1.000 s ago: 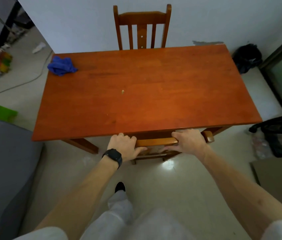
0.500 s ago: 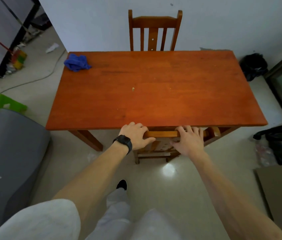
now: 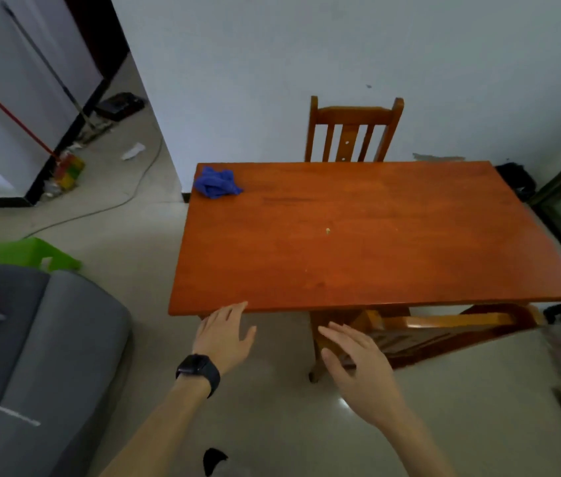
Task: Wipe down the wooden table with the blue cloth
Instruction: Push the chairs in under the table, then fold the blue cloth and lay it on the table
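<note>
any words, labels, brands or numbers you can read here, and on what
None can be read. The black wristwatch has a dark screen, the white paper scrap on the floor is too blurred to tell, and the orange-brown wooden table and crumpled blue cloth show no print.

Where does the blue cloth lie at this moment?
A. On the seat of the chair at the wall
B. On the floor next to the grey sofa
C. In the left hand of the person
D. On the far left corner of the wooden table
D. The blue cloth lies bunched on the far left corner of the wooden table, and neither the left hand nor the right hand touches it.
</note>
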Demonstrator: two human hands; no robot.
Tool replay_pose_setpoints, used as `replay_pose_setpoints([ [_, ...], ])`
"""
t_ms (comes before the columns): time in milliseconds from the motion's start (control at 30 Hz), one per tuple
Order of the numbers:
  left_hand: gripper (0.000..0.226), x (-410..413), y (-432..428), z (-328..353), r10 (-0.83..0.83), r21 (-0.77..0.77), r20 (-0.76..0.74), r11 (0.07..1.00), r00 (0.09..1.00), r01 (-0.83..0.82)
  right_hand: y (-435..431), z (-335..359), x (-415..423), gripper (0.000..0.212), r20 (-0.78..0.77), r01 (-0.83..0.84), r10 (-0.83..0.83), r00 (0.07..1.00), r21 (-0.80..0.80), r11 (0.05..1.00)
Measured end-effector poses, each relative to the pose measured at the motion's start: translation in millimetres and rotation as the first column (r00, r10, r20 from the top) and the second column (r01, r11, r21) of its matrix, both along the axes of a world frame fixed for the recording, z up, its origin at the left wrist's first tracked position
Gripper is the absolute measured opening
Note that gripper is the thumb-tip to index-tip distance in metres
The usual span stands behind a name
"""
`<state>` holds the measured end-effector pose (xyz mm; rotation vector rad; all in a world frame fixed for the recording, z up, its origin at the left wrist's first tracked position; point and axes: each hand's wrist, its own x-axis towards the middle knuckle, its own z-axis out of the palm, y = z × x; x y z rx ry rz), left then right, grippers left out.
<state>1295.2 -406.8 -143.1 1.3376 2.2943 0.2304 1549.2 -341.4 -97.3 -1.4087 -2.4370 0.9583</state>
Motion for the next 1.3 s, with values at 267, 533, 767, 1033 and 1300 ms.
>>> replay_pose_setpoints([
  [267, 0.057, -158, -60, 19, -0.039, -0.05, -0.115, 0.998, 0.993, 0.033, -26, -9, -182, 0.045, 0.194, -0.188, 0.163, 0.967, 0.116, 0.975],
  [533, 0.054, -273, -51, 10, -0.06, -0.124, -0.126, 0.991, 0.99, 0.044, -18, -34, -293, 0.045, 0.222, -0.18, 0.168, 0.961, 0.035, 0.983],
  [767, 0.051, -391, 27, -2, -0.167, -0.163, -0.159, 0.977, 0.973, 0.14, 30, -86, -381, 0.045, 0.178, -0.013, 0.023, 0.984, -0.056, 0.998],
  [1033, 0.05, -497, 119, 0, -0.32, -0.276, -0.103, 0.919, 0.942, 0.282, 105, -94, -485, 0.049, 0.145, 0.083, -0.053, 0.988, -0.204, 0.975],
  [1300, 0.052, -530, 281, -31, -0.527, -0.229, -0.018, 0.829, 0.849, 0.51, 218, -114, -540, 0.055, 0.15, 0.334, -0.306, 0.94, -0.234, 0.913],
])
